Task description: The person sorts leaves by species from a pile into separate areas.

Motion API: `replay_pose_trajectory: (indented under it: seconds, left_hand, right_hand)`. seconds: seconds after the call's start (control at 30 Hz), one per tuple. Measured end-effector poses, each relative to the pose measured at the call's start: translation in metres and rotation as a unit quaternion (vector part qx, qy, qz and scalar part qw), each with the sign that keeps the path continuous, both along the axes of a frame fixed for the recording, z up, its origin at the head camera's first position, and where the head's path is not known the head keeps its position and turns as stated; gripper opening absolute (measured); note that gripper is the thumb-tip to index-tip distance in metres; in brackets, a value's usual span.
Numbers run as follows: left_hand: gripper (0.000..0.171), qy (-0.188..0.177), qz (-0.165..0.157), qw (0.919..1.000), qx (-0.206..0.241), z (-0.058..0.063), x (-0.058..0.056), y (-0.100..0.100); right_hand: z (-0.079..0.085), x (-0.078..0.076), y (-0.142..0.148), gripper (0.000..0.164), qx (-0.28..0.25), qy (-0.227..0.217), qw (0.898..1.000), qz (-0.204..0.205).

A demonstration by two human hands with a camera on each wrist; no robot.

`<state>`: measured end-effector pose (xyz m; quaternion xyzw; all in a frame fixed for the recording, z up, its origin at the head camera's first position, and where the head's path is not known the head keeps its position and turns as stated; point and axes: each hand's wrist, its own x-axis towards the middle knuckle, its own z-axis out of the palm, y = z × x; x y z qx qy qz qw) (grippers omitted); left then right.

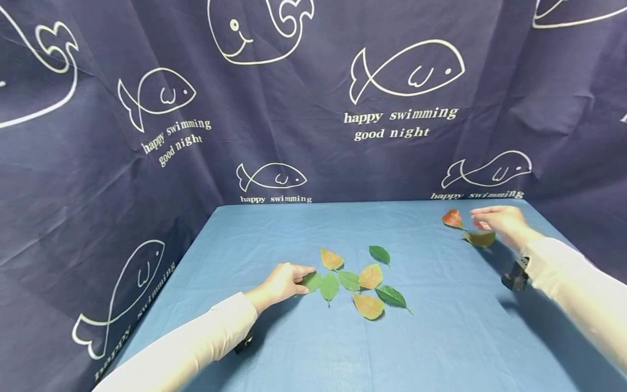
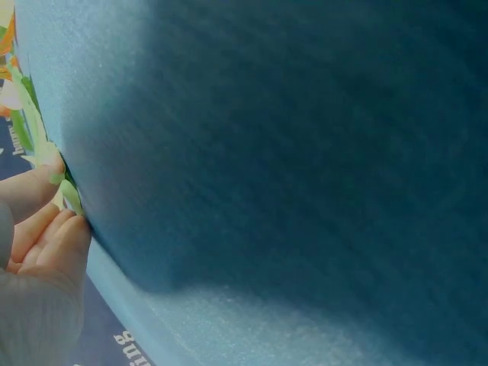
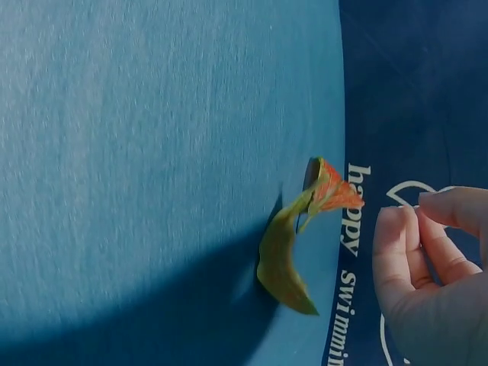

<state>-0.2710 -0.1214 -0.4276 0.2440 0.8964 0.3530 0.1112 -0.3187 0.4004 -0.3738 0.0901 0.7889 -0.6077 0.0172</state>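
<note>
At the left end of a cluster of leaves, my left hand (image 1: 281, 283) has its index finger and thumb at opposite edges of a green leaf (image 1: 312, 281). The left wrist view shows that leaf (image 2: 71, 197) between the fingertips, close to the cloth. My right hand (image 1: 501, 222) is raised over a yellowish-green leaf (image 1: 481, 239) at the far right. Its fingers are loosely bent with nothing between them, as the right wrist view shows. Beside that leaf lies a red-orange leaf (image 1: 453, 218); in the right wrist view the yellowish leaf (image 3: 282, 263) looks curled.
More leaves lie mid-table: a green one (image 1: 330, 286) beside the left hand's leaf, yellow-orange ones (image 1: 368, 306) and dark green ones (image 1: 391, 295). Blue cloth (image 1: 313, 348) covers the table. Dark fabric (image 1: 303, 130) with white fish drawings hangs behind and along the sides.
</note>
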Motion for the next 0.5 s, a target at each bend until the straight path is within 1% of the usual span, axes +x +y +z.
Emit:
replay_pose_trajectory:
  seconds: [0.13, 0.27, 0.5]
  left_hand:
    - [0.053, 0.007, -0.008, 0.9999, -0.001, -0.001, -0.001, 0.002]
    - [0.053, 0.011, -0.014, 0.9998, -0.001, 0.0, 0.0, 0.001]
    - [0.053, 0.004, -0.01, 0.9999, 0.006, 0.002, 0.001, 0.001]
  right_hand:
    - [-0.001, 0.002, -0.005, 0.043, -0.017, 0.002, 1.0, 0.009]
    - [0.0, 0.002, -0.015, 0.041, -0.034, 0.011, 0.999, 0.024]
    - [0.003, -0.001, -0.036, 0.04, -0.059, 0.022, 0.996, 0.058]
